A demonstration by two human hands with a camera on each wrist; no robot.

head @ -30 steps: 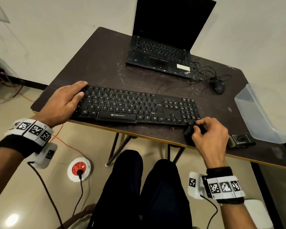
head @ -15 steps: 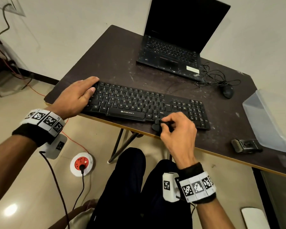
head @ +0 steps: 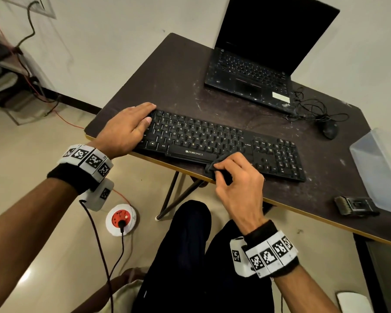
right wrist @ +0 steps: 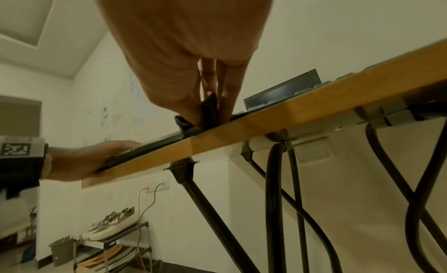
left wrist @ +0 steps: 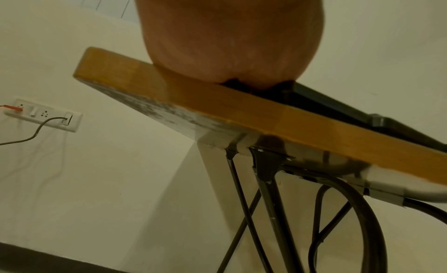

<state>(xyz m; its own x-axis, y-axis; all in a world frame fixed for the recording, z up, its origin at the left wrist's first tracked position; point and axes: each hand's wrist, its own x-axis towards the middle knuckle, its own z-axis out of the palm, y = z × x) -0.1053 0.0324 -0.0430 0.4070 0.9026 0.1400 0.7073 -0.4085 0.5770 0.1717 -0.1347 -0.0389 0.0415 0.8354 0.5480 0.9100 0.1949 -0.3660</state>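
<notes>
the dark cloth (head: 213, 166) sits bunched at the near rim of the black keyboard (head: 212, 141), just right of the zebronics label and a little below the middle of the head view. the right hand (head: 237, 179) pinches it between thumb and curled fingers and presses it onto the keyboard's front edge. the right wrist view, looking up from under the table edge, shows what the head view hides: the fingers (right wrist: 232, 89) come down close together with the cloth wedged between them, and a fold spills out to the left right at the wooden edge. the left hand (head: 127, 129) lies flat over the keyboard's left end at centre left, fingers straight, thumb on the outer keys, holding nothing. the left wrist view gives only the heel of the palm meeting the table edge and shows no fingers. the keyboard lies across the near part of the dark table (head: 181, 71). higher in the frame stands an open laptop (head: 253, 71) with a dark screen, and a mouse (head: 330, 129) lies to its right. at the right edge are a clear plastic box (head: 379, 163) and, just below it, a small black brush (head: 354, 205). only the wrist views catch the wall socket (left wrist: 43, 115) and a shoe rack (right wrist: 116, 237) at lower left.
</notes>
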